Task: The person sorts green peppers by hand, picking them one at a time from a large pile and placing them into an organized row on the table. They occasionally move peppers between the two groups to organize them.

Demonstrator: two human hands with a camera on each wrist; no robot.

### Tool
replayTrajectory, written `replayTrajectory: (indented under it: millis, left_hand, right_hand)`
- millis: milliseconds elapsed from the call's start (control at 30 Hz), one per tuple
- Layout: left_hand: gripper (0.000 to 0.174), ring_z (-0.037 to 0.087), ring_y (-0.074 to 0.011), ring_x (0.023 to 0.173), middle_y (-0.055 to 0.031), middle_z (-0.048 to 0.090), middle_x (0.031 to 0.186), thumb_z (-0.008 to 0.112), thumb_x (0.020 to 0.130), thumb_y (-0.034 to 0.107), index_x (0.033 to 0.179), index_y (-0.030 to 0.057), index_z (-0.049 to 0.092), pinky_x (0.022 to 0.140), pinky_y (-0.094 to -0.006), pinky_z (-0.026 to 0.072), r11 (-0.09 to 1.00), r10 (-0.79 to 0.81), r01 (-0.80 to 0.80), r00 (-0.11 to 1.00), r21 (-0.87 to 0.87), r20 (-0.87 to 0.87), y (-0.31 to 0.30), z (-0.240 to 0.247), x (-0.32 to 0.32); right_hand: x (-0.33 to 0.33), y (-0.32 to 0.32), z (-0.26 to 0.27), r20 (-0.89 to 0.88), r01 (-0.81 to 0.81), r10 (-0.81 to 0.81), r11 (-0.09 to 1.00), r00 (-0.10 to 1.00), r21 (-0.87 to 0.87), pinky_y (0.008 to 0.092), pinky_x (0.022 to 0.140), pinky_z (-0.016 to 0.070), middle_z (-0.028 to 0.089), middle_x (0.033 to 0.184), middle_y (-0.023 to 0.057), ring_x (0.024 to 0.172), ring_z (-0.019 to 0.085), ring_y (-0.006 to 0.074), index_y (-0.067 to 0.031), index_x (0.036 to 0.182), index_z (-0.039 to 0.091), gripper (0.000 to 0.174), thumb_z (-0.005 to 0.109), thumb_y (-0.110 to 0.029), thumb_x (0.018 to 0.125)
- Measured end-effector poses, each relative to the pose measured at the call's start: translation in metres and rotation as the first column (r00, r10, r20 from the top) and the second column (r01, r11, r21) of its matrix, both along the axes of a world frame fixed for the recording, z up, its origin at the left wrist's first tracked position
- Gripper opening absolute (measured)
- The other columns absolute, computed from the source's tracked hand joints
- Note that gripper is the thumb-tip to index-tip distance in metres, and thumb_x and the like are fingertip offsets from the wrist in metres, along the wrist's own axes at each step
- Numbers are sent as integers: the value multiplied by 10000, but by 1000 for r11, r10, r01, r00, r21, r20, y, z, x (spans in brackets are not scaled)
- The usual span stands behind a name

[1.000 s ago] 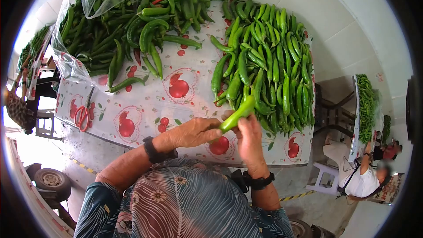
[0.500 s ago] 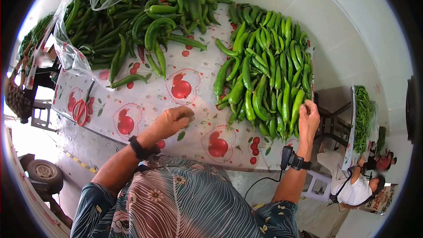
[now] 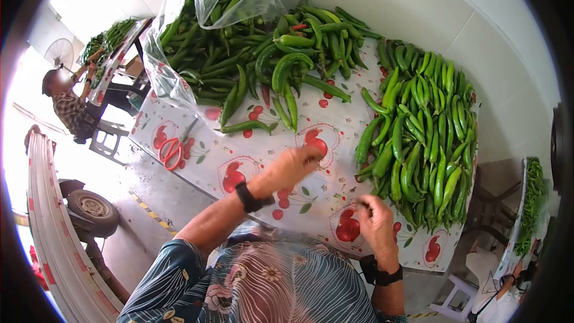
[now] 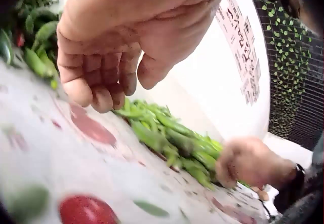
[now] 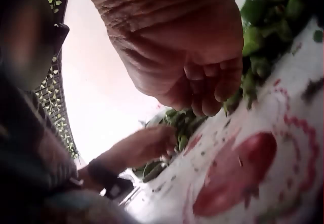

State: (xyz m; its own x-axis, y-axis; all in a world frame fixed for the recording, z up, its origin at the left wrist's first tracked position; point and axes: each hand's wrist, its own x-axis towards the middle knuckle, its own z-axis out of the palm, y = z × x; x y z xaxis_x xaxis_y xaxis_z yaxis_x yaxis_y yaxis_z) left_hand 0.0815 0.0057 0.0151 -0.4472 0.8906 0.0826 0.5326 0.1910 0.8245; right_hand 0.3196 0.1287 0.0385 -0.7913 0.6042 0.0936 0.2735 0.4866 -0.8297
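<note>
My left hand (image 3: 290, 170) hangs over the patterned tablecloth (image 3: 317, 209), slightly blurred, with loosely bent fingers and no pepper; the left wrist view shows its fingers (image 4: 101, 82) from close by. Left of the laid-out green peppers (image 3: 418, 137), my right hand (image 3: 378, 227) hovers above the cloth near its front edge, fingers loosely bent. The right wrist view shows nothing in that hand (image 5: 187, 47). A lighter green pepper (image 3: 449, 188) lies at the near right of the rows. A loose heap of peppers (image 3: 221, 66) spreads out at the back left.
A clear plastic bag (image 3: 173, 84) lies around the heap. Red-handled scissors (image 3: 171, 154) rest near the table's left edge. A tiled wall (image 3: 412, 6) stands behind the table. Farther off are a seated person (image 3: 72, 104) at another table, and a wheel (image 3: 92, 206).
At first both hands held a light green pepper; it then went onto the rows at right. My right hand has since come back left, off the peppers. The head view has shifted.
</note>
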Motion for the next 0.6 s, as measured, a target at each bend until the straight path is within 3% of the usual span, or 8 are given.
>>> replayTrajectory:
  millis: [33, 67, 100, 200, 300, 400, 500, 600]
  left_hand:
    - [250, 660, -241, 750, -139, 685, 914, 610, 857, 162, 1069, 33, 638, 700, -334, 524, 997, 66, -63, 994, 35, -93, 3, 8, -16]
    - [252, 664, -262, 760, -131, 682, 888, 612, 853, 164, 1066, 35, 643, 704, -338, 527, 990, 141, -140, 988, 15, -64, 3, 19, -30]
    - [345, 643, -290, 904, -156, 638, 1071, 628, 839, 177, 1158, 49, 599, 793, -368, 511, 984, 156, -169, 969, -49, -193, 1, 15, -49]
    - [471, 520, -358, 1142, -191, 465, 1326, 648, 813, 179, 1256, 74, 528, 920, -419, 456, 963, 168, -246, 870, -112, -463, 12, 20, -71]
    - [556, 339, -429, 1290, -216, 276, 1447, 652, 782, 157, 1300, 69, 472, 1018, -455, 382, 888, 143, -340, 843, -308, -519, 33, -2, -66]
    - [513, 301, -453, 1303, -248, 266, 1437, 618, 775, 99, 1267, 27, 492, 1042, -463, 364, 935, 169, -320, 780, -152, -602, 42, -32, -59]
    - [472, 327, -436, 1297, -262, 286, 1422, 532, 764, -28, 1235, -28, 498, 1063, -441, 349, 969, 69, -176, 863, -171, -500, 34, -29, -51]
    - [483, 331, -425, 1306, -257, 299, 1422, 503, 743, -68, 1225, -37, 499, 1061, -426, 356, 991, -27, -45, 852, -124, -523, 18, -32, -28]
  right_hand:
    - [1, -6, -12, 43, -49, 49, 999, 998, 0, 331, 672, 499, 659, 854, 118, 729, 632, 258, -32, 929, 629, 107, 597, -40, 827]
    - [4, -11, -23, 17, -70, 69, 997, 997, 26, 328, 666, 496, 657, 849, 115, 725, 624, 249, -32, 927, 627, 109, 604, -34, 820]
    - [8, -13, -33, -7, -90, 90, 994, 996, 54, 325, 661, 494, 654, 844, 111, 722, 616, 240, -32, 925, 626, 113, 610, -29, 813]
    - [11, -20, -48, -125, -48, 65, 990, 990, 132, 347, 679, 491, 655, 845, 106, 748, 613, 266, -40, 895, 624, 119, 613, -3, 783]
    - [11, -23, -53, -162, -15, 45, 982, 986, 186, 368, 698, 493, 663, 853, 101, 770, 622, 286, -48, 885, 630, 133, 605, 6, 766]
    - [11, -23, -54, -165, -2, 30, 986, 986, 168, 366, 679, 490, 661, 843, 98, 748, 617, 280, -47, 877, 627, 128, 606, 10, 764]
    - [11, -24, -53, -182, 9, 23, 985, 983, 171, 361, 661, 487, 656, 827, 98, 734, 612, 277, -47, 874, 622, 125, 612, 11, 764]
    - [10, -23, -53, -192, 15, 21, 983, 981, 183, 357, 648, 485, 651, 816, 98, 726, 609, 276, -49, 877, 616, 125, 616, 7, 766]
